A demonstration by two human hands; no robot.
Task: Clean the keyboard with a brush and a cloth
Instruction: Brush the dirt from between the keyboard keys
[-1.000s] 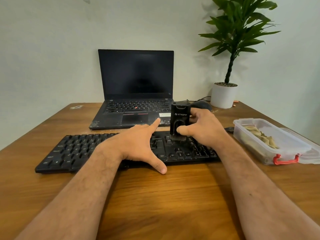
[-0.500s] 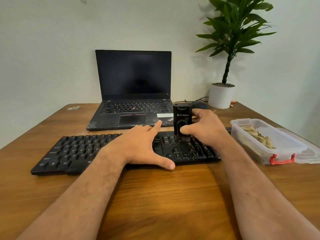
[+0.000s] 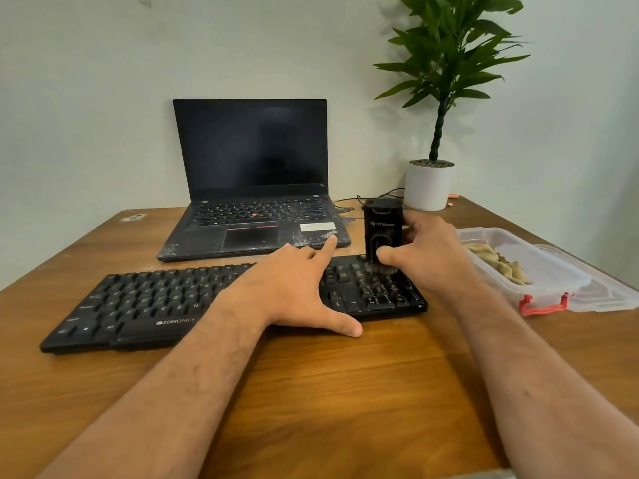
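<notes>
Wood-grain table [image 3: 311, 392], boxy brush [image 3: 383, 233], keyboard [image 3: 155, 302]

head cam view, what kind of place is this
Probably a home or office desk: a wooden table against a plain wall, with an open laptop, a separate black keyboard and a potted plant in the corner.

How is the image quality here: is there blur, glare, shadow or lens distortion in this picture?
Head view: soft, even light with no harsh glare; the laptop screen is dark. The potted plant casts a faint shadow on the wall. Wide-angle distortion stretches the forearms and bends the table edges. The brush bristles over the keyboard look slightly blurred.
</notes>
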